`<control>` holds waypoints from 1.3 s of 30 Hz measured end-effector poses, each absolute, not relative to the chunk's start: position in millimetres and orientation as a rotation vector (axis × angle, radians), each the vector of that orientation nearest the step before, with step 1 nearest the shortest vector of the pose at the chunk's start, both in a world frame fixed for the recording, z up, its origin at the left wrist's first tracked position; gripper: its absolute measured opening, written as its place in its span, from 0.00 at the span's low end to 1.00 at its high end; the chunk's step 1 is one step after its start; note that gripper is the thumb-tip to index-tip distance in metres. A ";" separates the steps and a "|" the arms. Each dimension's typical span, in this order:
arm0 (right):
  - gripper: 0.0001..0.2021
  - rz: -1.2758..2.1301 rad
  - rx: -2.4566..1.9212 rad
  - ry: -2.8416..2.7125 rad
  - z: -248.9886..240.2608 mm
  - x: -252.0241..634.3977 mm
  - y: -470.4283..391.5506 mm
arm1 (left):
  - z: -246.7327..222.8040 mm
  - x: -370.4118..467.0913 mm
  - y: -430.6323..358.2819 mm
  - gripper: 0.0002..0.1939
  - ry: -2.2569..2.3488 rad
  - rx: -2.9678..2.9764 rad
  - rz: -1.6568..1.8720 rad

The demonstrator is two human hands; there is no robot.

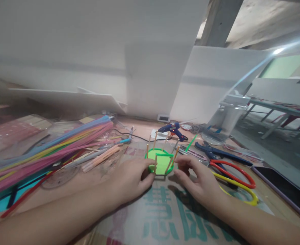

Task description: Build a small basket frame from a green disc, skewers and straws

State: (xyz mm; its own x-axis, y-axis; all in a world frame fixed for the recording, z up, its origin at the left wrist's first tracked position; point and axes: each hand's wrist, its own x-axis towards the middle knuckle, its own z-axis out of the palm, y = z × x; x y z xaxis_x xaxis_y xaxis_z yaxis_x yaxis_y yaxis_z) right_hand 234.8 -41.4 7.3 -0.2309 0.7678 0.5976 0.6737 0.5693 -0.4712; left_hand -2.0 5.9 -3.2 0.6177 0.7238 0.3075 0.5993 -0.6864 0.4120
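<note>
A small round craft piece (161, 165) sits on the table, with a bright green base, a green rim and several thin wooden sticks standing up around it. Across the front, a short green strip (165, 155) joins one stick near its top. My left hand (133, 177) pinches the piece's left front edge by a stick, between thumb and fingers. Close to the right edge is my right hand (199, 178), its thumb and curled forefinger apart and nothing visible between them.
Behind the piece lies a blue glue gun (174, 130). Colourful pipe cleaners (63, 146) spread across the left. On the right are blue-handled pliers (223, 154), red-and-yellow-handled scissors (241, 175), a clear plastic jar (219, 122) and a phone (284, 190). White boards (150, 78) stand at the back.
</note>
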 end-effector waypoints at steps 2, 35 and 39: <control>0.10 0.268 -1.260 -1.950 4.8 233.3 -39.1 | -3.6 -6.7 2.7 0.14 1.179 2.583 0.750; 0.09 0.552 -1.347 -2.020 7.0 227.3 -25.1 | 57.4 7.3 2.3 0.14 0.684 3.083 1.182; 0.08 0.544 -1.321 -2.014 8.2 226.4 -25.2 | 57.8 8.3 0.8 0.13 0.693 3.101 1.211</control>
State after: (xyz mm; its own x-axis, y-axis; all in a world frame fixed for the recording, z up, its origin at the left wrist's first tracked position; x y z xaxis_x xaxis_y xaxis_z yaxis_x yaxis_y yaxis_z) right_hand 226.4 -25.2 8.2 -0.2725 0.9148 0.2981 0.6405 0.4036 -0.6534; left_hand 8.3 0.8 57.8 0.6690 0.2742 0.6908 0.4567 -0.8850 -0.0910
